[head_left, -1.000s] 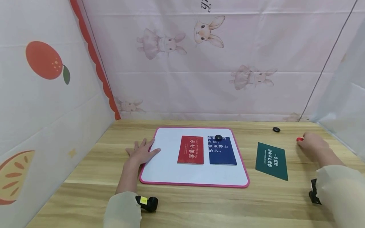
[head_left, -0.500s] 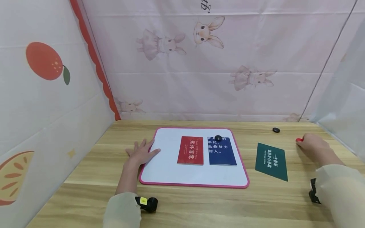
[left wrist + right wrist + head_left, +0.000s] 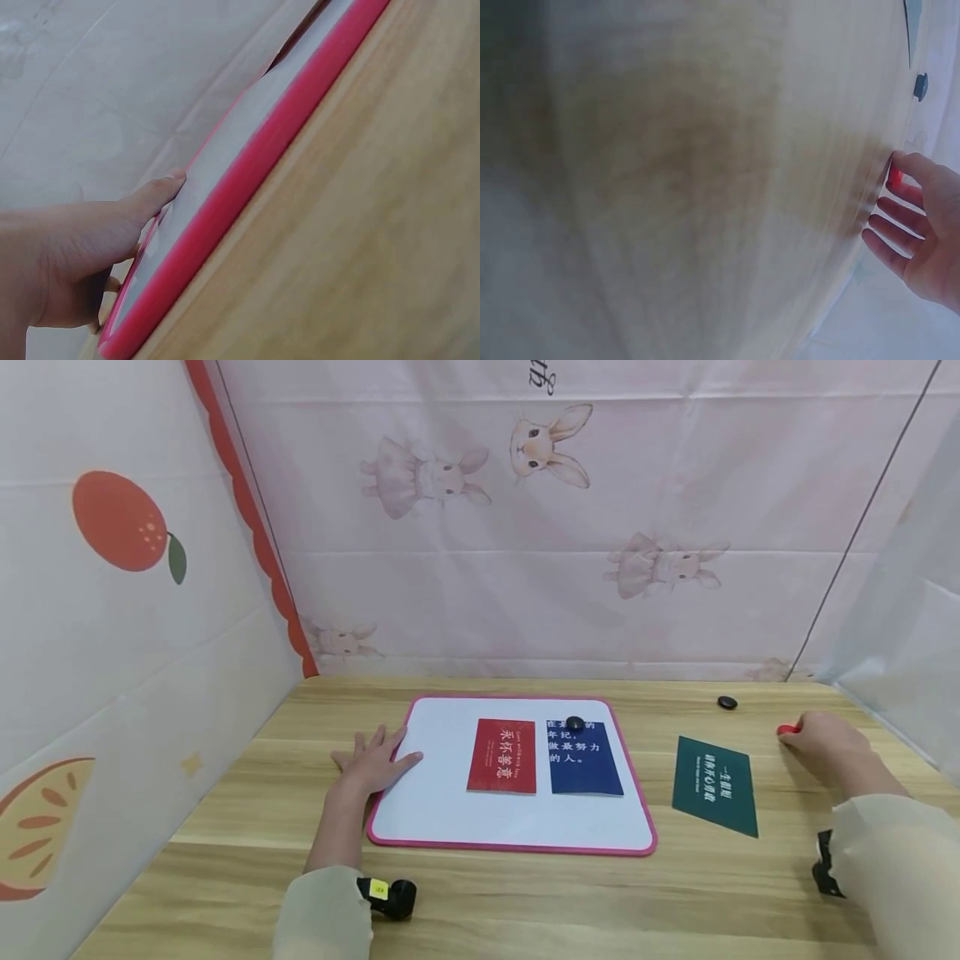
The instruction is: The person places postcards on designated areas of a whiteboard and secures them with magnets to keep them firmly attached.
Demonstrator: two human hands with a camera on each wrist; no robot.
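Note:
My left hand (image 3: 373, 766) rests with spread fingers over the left edge of a pink-rimmed whiteboard (image 3: 450, 818); its thumb lies on the white surface in the left wrist view. On the board lie a red card (image 3: 487, 758) and, to its right, a blue card (image 3: 585, 777) with a round black magnet (image 3: 575, 723) at its top edge. Over the table at the right, my right hand (image 3: 828, 742) pinches a small round red magnet (image 3: 787, 729) between thumb and forefinger. The right wrist view shows the red magnet (image 3: 895, 176) partly hidden by the fingers.
A dark green card (image 3: 715, 785) lies on the wooden table (image 3: 525, 902) between board and right hand. Behind it sits another round black magnet (image 3: 727, 702). Printed cloth (image 3: 480, 602) stands along the back and both sides of the table.

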